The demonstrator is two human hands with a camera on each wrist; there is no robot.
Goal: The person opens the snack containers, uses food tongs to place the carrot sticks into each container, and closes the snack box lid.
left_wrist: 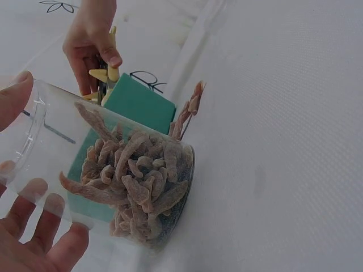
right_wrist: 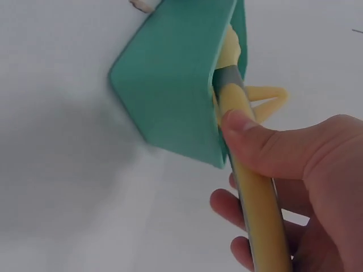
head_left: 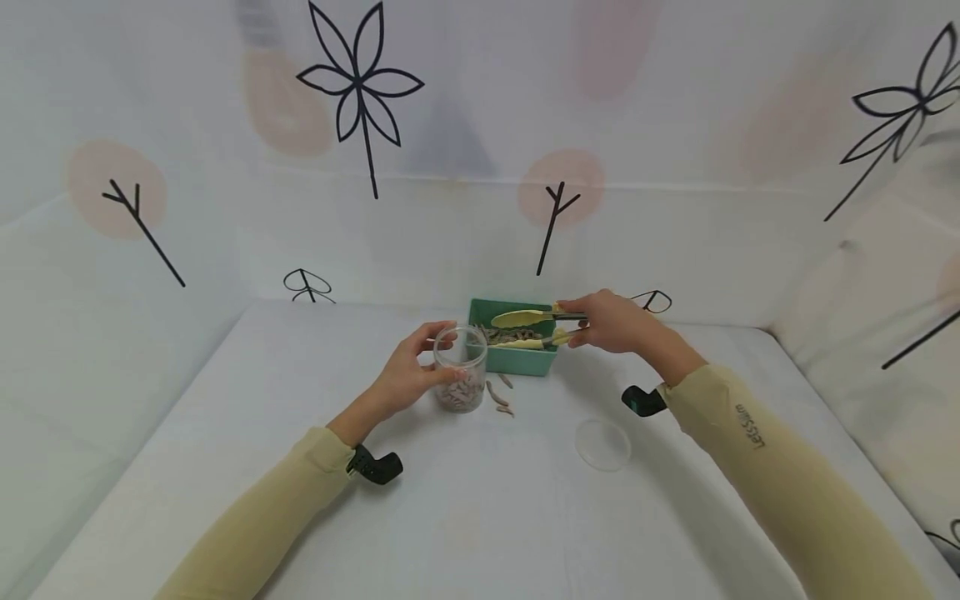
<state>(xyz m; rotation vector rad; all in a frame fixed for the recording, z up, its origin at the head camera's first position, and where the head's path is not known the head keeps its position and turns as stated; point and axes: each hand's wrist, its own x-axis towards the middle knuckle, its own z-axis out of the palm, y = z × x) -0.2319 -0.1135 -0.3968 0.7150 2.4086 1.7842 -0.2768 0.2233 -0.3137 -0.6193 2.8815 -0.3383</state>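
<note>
My left hand (head_left: pixel 403 372) grips a clear jar (head_left: pixel 471 360) upright, with thumb and fingers around its sides. Brownish, dusty-looking dried strips (left_wrist: pixel 142 175) fill its lower part. To the right, my right hand (head_left: pixel 617 323) holds yellow tongs (head_left: pixel 522 318), whose spread tips are in the green box (head_left: pixel 521 362). More brown strips (head_left: pixel 513 335) lie inside that box. In the right wrist view, the thumb presses along the handle of the tongs (right_wrist: pixel 249 198), and the box wall hides most of their tips.
Several loose strips (head_left: pixel 495 394) lie on the white table (head_left: pixel 480 508) between the jar and the box. A round clear lid (head_left: pixel 602 445) rests nearer the right forearm. Behind the box hangs a white patterned backdrop (head_left: pixel 450 242).
</note>
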